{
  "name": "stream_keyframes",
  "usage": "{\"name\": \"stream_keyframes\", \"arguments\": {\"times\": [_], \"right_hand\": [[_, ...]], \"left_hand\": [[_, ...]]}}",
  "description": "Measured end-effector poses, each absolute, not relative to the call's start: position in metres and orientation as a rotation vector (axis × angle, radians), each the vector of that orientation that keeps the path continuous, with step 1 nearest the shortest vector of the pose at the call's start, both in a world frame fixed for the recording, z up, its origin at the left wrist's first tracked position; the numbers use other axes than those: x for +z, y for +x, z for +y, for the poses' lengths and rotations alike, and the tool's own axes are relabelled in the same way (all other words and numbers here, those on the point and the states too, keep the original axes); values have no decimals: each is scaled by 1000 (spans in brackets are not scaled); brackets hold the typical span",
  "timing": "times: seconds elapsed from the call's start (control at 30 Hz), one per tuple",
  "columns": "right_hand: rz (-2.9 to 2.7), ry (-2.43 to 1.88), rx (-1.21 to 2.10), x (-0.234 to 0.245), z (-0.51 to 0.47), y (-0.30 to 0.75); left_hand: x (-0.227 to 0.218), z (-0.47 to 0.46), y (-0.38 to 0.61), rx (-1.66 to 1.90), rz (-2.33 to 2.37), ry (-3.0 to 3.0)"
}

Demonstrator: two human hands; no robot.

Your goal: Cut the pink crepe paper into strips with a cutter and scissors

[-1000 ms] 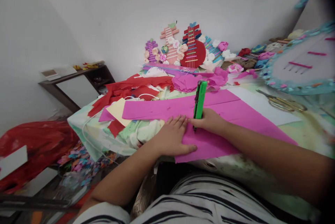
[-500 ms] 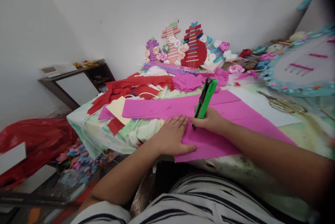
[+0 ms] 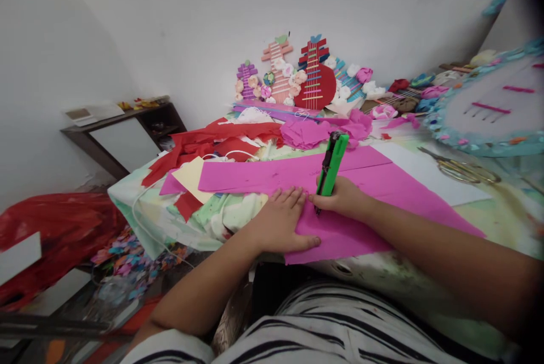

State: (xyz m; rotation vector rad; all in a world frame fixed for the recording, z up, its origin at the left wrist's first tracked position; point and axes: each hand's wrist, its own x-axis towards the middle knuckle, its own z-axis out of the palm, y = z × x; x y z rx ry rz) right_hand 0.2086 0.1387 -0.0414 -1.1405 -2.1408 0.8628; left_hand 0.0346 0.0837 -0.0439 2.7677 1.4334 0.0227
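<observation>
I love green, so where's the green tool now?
Right of centre in the head view, the green tool is in the right hand, over the pink sheet, beside the left hand.

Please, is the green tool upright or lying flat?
The green tool is upright, leaning slightly: its top points up from the right hand, over the pink sheet.

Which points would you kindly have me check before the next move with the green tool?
1. Green tool gripped in the right hand: ok.
2. Left hand pressed flat on the pink sheet: ok.
3. Left hand well clear of the tool's tip: not ok, its thumb and fingers lie close by.
4. Tip touching the sheet: cannot tell, too small and dark.
5. Scissors away from both hands: ok, off to the right.
</observation>
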Motion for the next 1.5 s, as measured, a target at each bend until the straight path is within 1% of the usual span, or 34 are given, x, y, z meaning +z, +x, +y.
{"name": "stream_keyframes", "arguments": {"times": [0.23, 0.5, 0.73, 0.93, 1.27, 1.4, 1.5], "right_hand": [[-2144, -1096, 809, -42, 136, 210], [-2122, -1083, 928, -40, 137, 211], [-2147, -1059, 945, -42, 138, 210], [-2153, -1082, 844, -41, 134, 210], [-2119, -1116, 802, -41, 137, 213], [-2065, -1070, 848, -40, 136, 214], [-2130, -1012, 908, -40, 135, 215]], "left_hand": [[-44, 84, 35, 14, 1441, 2755], [-44, 84, 34, 11, 1433, 2765], [-43, 85, 35, -8, 1436, 2753], [-44, 85, 35, -14, 1433, 2755], [-42, 85, 35, -48, 1427, 2759], [-43, 84, 35, -32, 1432, 2759], [-44, 85, 35, 0, 1424, 2763]]}}
